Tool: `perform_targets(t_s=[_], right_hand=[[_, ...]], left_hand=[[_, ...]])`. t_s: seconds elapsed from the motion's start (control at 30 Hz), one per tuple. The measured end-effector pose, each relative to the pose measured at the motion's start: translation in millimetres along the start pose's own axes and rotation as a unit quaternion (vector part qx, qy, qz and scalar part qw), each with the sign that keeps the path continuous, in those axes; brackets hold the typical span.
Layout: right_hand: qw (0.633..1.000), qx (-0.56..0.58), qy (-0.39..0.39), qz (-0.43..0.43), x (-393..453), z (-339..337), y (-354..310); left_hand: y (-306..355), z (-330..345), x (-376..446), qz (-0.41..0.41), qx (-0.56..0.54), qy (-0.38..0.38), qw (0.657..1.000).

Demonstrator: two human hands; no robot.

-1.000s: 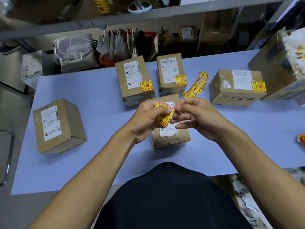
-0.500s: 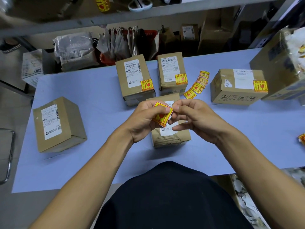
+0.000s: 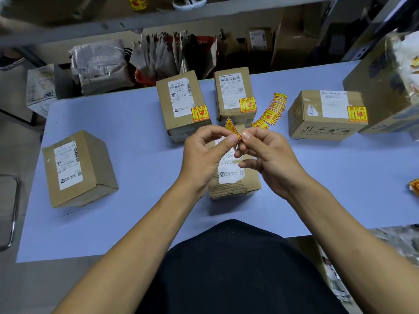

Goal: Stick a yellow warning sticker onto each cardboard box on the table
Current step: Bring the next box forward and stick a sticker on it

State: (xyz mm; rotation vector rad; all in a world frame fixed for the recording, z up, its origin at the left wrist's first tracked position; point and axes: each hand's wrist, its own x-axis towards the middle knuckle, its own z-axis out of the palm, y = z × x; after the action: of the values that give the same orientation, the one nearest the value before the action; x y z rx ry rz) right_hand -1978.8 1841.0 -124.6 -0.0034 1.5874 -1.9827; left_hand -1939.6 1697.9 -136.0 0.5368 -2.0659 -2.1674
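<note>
Both hands pinch one yellow sticker [image 3: 231, 129], L hand [image 3: 205, 155] & R hand [image 3: 269, 156] on opposite edges, sticker bent between. Target box [image 3: 235, 177] sits directly beneath on desk [image 3: 136, 123], long axis running away from body, roughly equidistant. Likely still peeling backing.

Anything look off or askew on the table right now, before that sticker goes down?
Nothing is spilled or damaged. The sticker pinched between the left hand and right hand is bent and curled, not flat. The far-left box sits skewed to the table edge and shows no yellow sticker yet.
</note>
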Motion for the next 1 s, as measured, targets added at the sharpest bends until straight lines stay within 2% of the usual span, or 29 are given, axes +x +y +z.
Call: perform_targets(t_s=[0.27,0.57,0.67,0.83,1.0], right_hand=[[0.992,-0.087,0.047,-0.078,-2.9,-2.7,5.5],[0.963,-0.217,0.073,-0.14,-0.1,-6.0,10.3],[0.968,-0.206,0.073,-0.12,1.3,-4.8,12.5],[0.97,-0.203,0.115,-0.065,14.8,-20.6,27.9],[0.956,-0.216,0.199,-0.001,28.6,-67.3,52.2]], left_hand=[[7.3,7.2,-9.3,0.064,-0.003,-0.04,0.997],[2.3,10.7,-9.5,0.067,0.027,-0.014,0.997],[0.8,14.1,-8.8,0.019,0.013,-0.004,1.0],[-8.4,17.0,0.3,-0.172,-0.08,0.054,0.98],[-16.8,9.3,6.4,-0.213,-0.118,0.116,0.963]])
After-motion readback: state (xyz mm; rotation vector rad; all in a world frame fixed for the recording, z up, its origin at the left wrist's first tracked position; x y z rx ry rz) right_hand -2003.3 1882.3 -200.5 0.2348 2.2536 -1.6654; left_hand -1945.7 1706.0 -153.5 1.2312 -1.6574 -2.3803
